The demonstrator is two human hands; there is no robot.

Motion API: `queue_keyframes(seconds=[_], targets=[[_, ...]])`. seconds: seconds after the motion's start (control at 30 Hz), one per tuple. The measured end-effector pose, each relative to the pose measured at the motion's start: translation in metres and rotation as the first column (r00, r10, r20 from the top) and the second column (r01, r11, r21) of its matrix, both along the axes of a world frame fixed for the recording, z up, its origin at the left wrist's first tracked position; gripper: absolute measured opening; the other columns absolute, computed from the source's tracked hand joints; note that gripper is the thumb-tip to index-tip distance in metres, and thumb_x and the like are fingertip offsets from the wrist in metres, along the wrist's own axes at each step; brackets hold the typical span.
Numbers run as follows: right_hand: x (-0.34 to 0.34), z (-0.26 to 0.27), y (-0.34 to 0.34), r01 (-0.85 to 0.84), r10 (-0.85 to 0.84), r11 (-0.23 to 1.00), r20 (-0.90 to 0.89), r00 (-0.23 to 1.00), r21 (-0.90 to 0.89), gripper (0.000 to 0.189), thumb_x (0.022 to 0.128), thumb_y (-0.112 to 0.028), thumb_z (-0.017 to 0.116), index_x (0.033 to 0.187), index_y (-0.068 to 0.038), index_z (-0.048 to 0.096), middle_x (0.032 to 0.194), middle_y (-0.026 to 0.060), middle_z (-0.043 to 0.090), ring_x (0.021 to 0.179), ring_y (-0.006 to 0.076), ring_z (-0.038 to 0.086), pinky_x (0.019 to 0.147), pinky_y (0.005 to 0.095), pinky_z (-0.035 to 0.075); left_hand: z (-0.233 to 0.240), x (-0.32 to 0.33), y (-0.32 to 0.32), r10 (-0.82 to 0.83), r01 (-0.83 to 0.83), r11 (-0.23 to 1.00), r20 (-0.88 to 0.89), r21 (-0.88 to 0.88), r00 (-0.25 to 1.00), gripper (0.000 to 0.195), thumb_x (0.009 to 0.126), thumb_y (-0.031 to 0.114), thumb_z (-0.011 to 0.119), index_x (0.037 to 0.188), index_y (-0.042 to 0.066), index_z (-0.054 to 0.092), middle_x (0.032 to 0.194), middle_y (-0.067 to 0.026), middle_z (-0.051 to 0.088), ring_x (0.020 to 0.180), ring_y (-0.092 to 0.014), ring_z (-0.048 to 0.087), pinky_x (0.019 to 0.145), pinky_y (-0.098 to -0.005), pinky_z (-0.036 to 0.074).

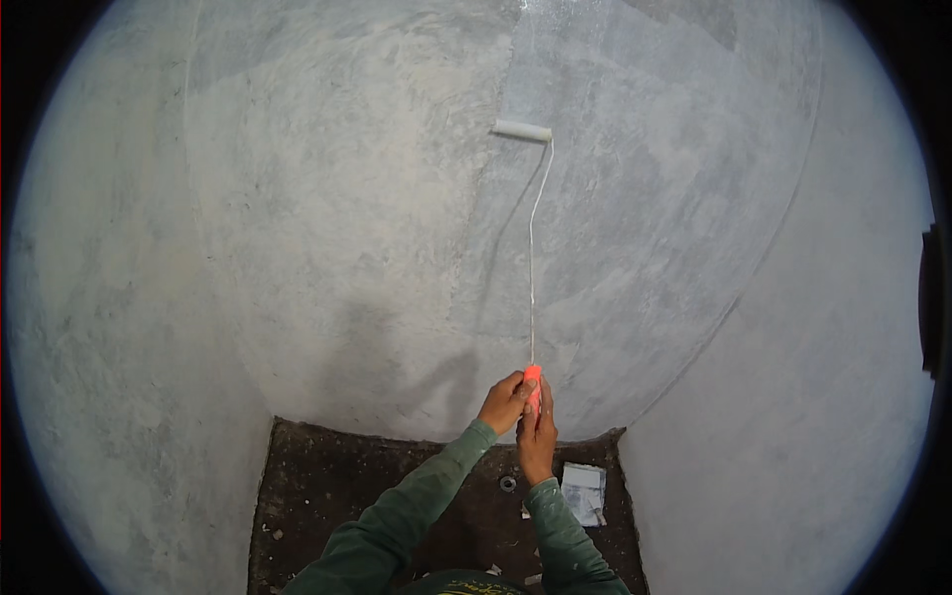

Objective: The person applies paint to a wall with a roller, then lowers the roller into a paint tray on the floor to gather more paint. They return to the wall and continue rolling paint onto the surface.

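Observation:
Both hands grip the orange handle (532,372) of a paint roller. My left hand (507,402) holds it from the left near its top, thumb across the front. Lower down and to the right, my right hand (537,439) is closed around the same handle. A long, thin, white-coated metal rod (532,260) runs up from the handle to the white roller sleeve (523,132), which lies against the plastered wall (335,186). Around and above the sleeve, the wall has a greyer band, shiny wet near the top. The rod casts a shadow on the wall.
Side walls rise at the left (111,335) and right (773,357). On the dark floor (320,476) lie a white-smeared flat tray or sheet (584,494), a small round fitting (507,483) and scattered debris. A dark object (930,301) shows at the right rim.

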State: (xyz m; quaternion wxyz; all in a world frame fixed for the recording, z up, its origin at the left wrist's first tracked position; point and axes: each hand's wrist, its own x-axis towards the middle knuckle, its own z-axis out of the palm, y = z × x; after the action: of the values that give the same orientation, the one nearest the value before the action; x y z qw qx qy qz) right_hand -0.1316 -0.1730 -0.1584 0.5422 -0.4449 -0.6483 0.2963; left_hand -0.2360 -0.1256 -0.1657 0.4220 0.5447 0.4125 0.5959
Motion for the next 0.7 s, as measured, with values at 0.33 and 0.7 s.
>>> queue_keyframes(seconds=[0.33, 0.7], targets=[[0.018, -0.076, -0.039, -0.020, 0.026, 0.996, 0.069, 0.997, -0.088, 0.049, 0.100, -0.026, 0.044, 0.146, -0.010, 0.035, 0.138, 0.0191, 0.050, 0.121, 0.0324, 0.054, 0.098, 0.0380, 0.044, -0.093, 0.011, -0.037, -0.062, 0.042, 0.979, -0.095, -0.201, 0.994, 0.033, 0.099, 0.032, 0.049, 0.107, 0.001, 0.058, 0.086, -0.0046, 0.060, 0.078, -0.011, 0.055, 0.071, -0.0279, 0.047], [0.018, -0.092, -0.035, 0.008, -0.008, 1.000, 0.001, 1.000, 0.027, 0.048, 0.099, -0.028, 0.048, 0.141, -0.006, 0.041, 0.137, 0.0198, 0.051, 0.123, 0.0325, 0.054, 0.100, 0.0389, 0.043, -0.100, 0.014, -0.041, 0.033, -0.044, 0.995, -0.131, -0.087, 0.991, 0.030, 0.099, 0.029, 0.051, 0.104, 0.000, 0.058, 0.088, -0.0035, 0.059, 0.078, -0.010, 0.053, 0.072, -0.0278, 0.047]])
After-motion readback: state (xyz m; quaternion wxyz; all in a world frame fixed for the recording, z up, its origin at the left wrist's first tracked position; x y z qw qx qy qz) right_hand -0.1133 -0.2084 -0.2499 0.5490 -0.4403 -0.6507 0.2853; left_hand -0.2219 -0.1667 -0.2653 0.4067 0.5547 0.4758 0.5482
